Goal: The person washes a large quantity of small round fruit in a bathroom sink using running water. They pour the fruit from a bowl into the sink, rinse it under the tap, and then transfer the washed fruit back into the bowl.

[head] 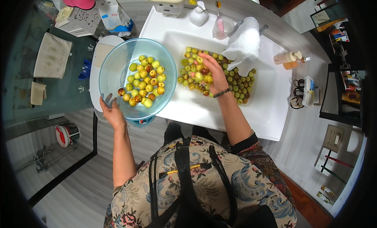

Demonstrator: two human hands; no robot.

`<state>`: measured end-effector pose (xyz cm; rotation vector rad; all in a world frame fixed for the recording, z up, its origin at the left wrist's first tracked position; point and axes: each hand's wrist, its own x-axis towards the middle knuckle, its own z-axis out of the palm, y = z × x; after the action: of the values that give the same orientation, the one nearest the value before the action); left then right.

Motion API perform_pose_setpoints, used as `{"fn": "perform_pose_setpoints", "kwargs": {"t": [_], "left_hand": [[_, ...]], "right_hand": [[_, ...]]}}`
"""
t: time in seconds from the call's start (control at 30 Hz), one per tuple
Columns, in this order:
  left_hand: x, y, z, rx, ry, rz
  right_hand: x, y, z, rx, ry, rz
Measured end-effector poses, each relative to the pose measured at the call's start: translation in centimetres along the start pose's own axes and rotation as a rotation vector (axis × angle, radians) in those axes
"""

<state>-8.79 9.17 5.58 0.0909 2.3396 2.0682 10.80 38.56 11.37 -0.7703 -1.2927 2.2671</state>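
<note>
My left hand grips the near left rim of a translucent bluish plastic basin. Inside it, many green and brown-blotched fruits, apparently fresh jujubes, lie spread over the bottom. More of the same fruits sit crowded in water in a white washbasin to the right. Above them, my right hand, with a dark beaded bracelet at the wrist, holds several jujubes in its curled fingers. A white towel drapes over the tap and hangs down to the fruits.
Along the washbasin's back ledge stand a white soap dispenser, a clear cup with a toothbrush and a small container with a face. A toilet is partly under the plastic basin. Pump bottles stand at right.
</note>
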Motion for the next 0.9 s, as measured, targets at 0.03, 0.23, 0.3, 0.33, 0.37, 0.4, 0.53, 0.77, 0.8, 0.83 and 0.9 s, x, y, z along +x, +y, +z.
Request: {"fn": "perform_pose_setpoints", "kwargs": {"t": [0.03,0.23,0.3,0.33,0.37,0.4,0.53,0.77,0.8,0.83,0.9], "left_hand": [[0.0,0.1,0.1,0.001,0.004,-0.002],[0.1,0.1,-0.1,-0.006,-0.008,-0.001],[-0.1,0.1,-0.2,-0.020,-0.002,-0.007],[-0.1,0.1,-0.4,-0.023,0.003,-0.008],[0.0,0.1,-0.2,-0.030,-0.002,-0.007],[-0.1,0.0,-0.2,-0.036,-0.005,-0.008],[0.3,-0.6,0.5,-0.032,-0.036,0.003],[0.0,-0.5,-0.3,-0.001,0.009,0.016],[0.0,-0.4,-0.1,0.001,0.009,0.012],[0.0,-0.3,0.0,0.000,0.008,0.013],[-0.2,0.0,0.1,0.003,0.008,0.011]], "right_hand": [[-0.2,-0.9,1.9,-0.025,-0.034,-0.048],[-0.4,0.0,9.3,-0.624,-0.299,-0.486],[1.0,-0.2,6.6,-0.680,-0.307,-0.520],[1.4,-0.4,4.9,-0.604,-0.163,-0.242],[3.1,0.5,2.1,-0.714,0.004,-0.313],[4.4,1.5,-1.4,-0.801,0.158,-0.346],[9.6,6.3,-15.5,-1.402,0.435,-0.391],[9.4,8.1,-8.9,-1.400,0.327,0.043],[8.7,9.0,-7.6,-1.431,0.286,0.023],[7.8,9.9,-6.5,-1.465,0.241,0.001],[6.1,10.6,-4.7,-1.403,0.158,-0.037]]}}
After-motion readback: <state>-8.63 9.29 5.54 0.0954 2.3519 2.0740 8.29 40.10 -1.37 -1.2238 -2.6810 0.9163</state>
